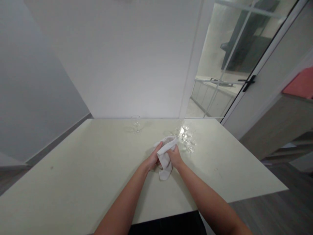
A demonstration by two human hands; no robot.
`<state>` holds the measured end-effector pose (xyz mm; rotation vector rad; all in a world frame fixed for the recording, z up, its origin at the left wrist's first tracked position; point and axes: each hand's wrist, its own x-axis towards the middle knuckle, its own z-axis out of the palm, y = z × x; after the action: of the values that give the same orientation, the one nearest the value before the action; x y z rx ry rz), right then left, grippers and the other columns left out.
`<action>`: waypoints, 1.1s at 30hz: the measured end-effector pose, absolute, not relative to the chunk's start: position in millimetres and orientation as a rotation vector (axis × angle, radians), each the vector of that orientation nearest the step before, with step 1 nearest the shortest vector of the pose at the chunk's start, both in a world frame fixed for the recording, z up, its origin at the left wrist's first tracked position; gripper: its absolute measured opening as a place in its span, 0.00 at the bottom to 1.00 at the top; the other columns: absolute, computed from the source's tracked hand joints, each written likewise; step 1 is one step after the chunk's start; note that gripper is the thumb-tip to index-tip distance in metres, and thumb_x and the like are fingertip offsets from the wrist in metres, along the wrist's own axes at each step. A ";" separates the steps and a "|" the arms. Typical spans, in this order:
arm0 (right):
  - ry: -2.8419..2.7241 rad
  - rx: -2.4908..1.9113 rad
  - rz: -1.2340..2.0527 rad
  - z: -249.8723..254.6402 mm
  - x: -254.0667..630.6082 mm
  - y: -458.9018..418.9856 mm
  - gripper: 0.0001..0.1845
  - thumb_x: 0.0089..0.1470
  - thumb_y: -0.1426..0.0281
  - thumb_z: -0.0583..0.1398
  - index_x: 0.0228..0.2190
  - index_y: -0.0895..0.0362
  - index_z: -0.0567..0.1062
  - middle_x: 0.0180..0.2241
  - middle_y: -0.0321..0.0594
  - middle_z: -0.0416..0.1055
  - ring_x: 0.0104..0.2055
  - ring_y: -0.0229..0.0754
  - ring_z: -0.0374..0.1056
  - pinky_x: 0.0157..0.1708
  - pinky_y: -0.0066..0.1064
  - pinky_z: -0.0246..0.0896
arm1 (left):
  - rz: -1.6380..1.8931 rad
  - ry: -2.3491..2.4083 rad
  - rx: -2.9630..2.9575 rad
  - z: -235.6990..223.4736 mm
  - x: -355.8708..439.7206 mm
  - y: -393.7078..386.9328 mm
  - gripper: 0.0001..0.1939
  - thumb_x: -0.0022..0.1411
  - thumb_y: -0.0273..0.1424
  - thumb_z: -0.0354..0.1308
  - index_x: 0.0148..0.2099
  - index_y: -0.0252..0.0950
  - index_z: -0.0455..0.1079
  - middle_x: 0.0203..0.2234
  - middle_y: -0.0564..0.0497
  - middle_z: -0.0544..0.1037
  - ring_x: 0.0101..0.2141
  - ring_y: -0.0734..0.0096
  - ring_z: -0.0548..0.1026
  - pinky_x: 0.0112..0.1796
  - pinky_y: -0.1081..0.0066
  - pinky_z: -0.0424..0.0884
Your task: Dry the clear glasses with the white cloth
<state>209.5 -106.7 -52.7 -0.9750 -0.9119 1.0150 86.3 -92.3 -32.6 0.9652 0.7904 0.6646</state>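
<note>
Both my hands meet over the middle of a pale table [73, 169]. A white cloth [165, 156] is bunched between them and hangs down below my fingers. My left hand [153, 159] grips the cloth from the left; my right hand [174, 156] grips it from the right. The cloth seems wrapped around a small glass, of which only a hint shows under my left hand. A single clear stemmed glass [136, 123] stands at the far edge of the table. A cluster of several clear glasses [186, 138] stands just beyond my right hand.
A white wall runs behind the table. A glass door with a black handle [248, 83] is at the back right. A wooden shelf unit [276, 130] with a red item on top stands on the right, beside grey floor.
</note>
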 end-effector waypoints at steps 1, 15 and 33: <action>-0.918 -0.984 1.005 -50.5 208.4 -108.4 0.24 0.39 0.67 0.68 0.41 0.56 0.72 0.39 0.38 0.75 0.42 0.42 0.70 0.44 0.31 0.66 | 0.685 0.778 0.939 -33.0 87.5 -92.3 0.35 0.49 0.64 0.50 0.32 0.34 0.71 0.17 0.52 0.73 0.19 0.73 0.69 0.22 0.75 0.61; -0.902 -1.033 0.946 -50.2 198.9 -109.8 0.13 0.50 0.60 0.61 0.33 0.56 0.74 0.31 0.37 0.75 0.34 0.42 0.70 0.36 0.31 0.66 | 0.653 0.848 0.922 -35.7 84.9 -87.2 0.36 0.49 0.67 0.43 0.23 0.37 0.65 0.11 0.54 0.65 0.13 0.74 0.60 0.18 0.73 0.51; -1.137 -0.997 0.761 -41.7 190.6 -116.0 0.19 0.42 0.73 0.65 0.41 0.56 0.74 0.40 0.40 0.76 0.41 0.42 0.70 0.47 0.33 0.63 | 0.915 0.807 1.170 -30.6 89.9 -83.3 0.38 0.56 0.64 0.40 0.34 0.34 0.74 0.23 0.49 0.77 0.31 0.65 0.75 0.36 0.70 0.69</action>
<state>190.6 -116.0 -41.7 -0.9967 -1.1368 0.7614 89.9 -83.3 -30.6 1.1702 0.8073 0.9149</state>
